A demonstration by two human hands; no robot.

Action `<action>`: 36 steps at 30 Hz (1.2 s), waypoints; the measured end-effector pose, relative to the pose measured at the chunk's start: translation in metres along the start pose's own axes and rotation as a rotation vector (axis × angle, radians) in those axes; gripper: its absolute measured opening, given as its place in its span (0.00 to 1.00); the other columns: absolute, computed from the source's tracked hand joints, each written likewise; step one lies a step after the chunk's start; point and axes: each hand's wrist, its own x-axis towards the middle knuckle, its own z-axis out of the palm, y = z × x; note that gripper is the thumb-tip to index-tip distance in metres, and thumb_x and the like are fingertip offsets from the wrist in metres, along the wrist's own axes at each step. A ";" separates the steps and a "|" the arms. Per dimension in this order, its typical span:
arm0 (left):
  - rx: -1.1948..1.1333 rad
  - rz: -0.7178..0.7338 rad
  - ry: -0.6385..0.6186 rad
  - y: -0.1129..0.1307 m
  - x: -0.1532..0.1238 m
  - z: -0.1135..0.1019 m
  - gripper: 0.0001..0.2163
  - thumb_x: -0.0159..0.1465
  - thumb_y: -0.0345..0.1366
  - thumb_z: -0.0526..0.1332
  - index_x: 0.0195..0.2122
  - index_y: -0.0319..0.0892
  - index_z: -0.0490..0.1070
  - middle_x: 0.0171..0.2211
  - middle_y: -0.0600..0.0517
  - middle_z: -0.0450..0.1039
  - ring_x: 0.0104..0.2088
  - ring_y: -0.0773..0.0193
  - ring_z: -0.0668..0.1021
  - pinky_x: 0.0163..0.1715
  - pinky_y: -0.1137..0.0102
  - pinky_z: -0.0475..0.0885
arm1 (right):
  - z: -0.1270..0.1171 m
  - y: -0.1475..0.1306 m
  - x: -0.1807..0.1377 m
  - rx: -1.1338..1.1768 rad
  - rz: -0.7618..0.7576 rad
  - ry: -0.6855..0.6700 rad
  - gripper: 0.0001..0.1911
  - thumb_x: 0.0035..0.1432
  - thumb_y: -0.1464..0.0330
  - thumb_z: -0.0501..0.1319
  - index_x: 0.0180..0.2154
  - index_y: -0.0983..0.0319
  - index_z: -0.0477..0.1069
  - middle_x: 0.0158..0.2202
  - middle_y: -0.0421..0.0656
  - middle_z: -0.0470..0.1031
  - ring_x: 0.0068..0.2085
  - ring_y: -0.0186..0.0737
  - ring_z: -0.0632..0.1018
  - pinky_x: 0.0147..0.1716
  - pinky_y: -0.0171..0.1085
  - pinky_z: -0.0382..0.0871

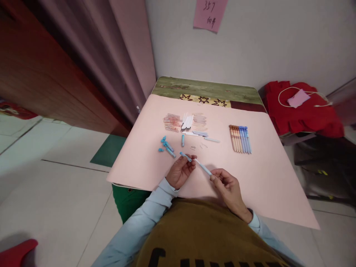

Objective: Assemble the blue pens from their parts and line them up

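Over the front of the table my left hand [181, 172] is closed around a blue upper pen barrel [185, 156]. My right hand [228, 187] pinches a pale blue lower pen barrel [204, 167], whose white tip end points at the left-hand piece. The two parts almost meet; whether they touch I cannot tell. Left of my hands lie several blue pen tops [168, 146], and one more blue pen top [183, 140] lies apart. White refills [187, 121] with dark ends are heaped farther back, between brownish clear barrels [172, 122] and greyish clear barrels [199, 121].
Assembled brown and blue pens [240, 139] lie in a row at the right. Tiny pale parts [204, 145] are scattered mid-table. Pink paper [267, 178] covers the tabletop. A stool with red cloth [300, 115] and a white cable stands right; a wooden panel [69, 74] rises left.
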 end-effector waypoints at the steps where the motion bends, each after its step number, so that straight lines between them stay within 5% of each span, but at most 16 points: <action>1: 0.003 0.008 0.011 -0.001 0.001 0.000 0.08 0.59 0.35 0.68 0.37 0.37 0.74 0.40 0.47 0.77 0.32 0.70 0.78 0.35 0.75 0.76 | -0.001 0.000 -0.002 -0.045 -0.021 0.011 0.17 0.59 0.54 0.61 0.36 0.62 0.73 0.25 0.39 0.67 0.26 0.33 0.64 0.23 0.32 0.58; 26: 0.162 0.131 -0.012 -0.011 0.003 0.002 0.09 0.57 0.35 0.70 0.35 0.37 0.75 0.35 0.49 0.78 0.28 0.71 0.75 0.32 0.75 0.72 | 0.001 -0.001 -0.002 -0.317 -0.174 0.074 0.09 0.60 0.62 0.60 0.37 0.60 0.74 0.25 0.39 0.66 0.26 0.34 0.66 0.20 0.30 0.60; 36: 0.146 0.084 -0.027 -0.012 0.003 0.000 0.11 0.57 0.36 0.70 0.37 0.37 0.74 0.38 0.45 0.80 0.32 0.68 0.78 0.37 0.72 0.73 | 0.006 -0.001 0.004 -0.292 -0.363 0.209 0.07 0.58 0.66 0.65 0.39 0.59 0.72 0.30 0.38 0.70 0.28 0.33 0.68 0.31 0.34 0.66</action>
